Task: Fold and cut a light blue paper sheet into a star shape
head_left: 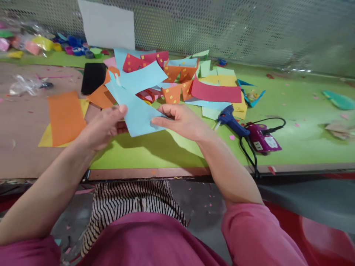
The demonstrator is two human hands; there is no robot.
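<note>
A light blue sheet of paper point(141, 116) is held above the green table in front of me. My right hand point(176, 120) pinches its right end, thumb on top and fingers behind. At its left edge my left hand point(111, 122) is closed, the thumb against the paper and the other fingers curled partly behind it. Another light blue strip point(144, 78) lies just beyond, overlapping the sheet's upper part from my view. Behind the sheet, red-handled scissors point(149, 95) show in part among the paper pieces.
Orange dotted paper pieces point(172, 94), a red strip point(217, 91) and green scraps are piled ahead. At right lie a blue glue gun point(233, 120) and a purple power box point(262, 138) with cables. Orange paper point(66, 118) and a black pad point(93, 78) lie left; a perforated metal panel point(222, 29) stands behind.
</note>
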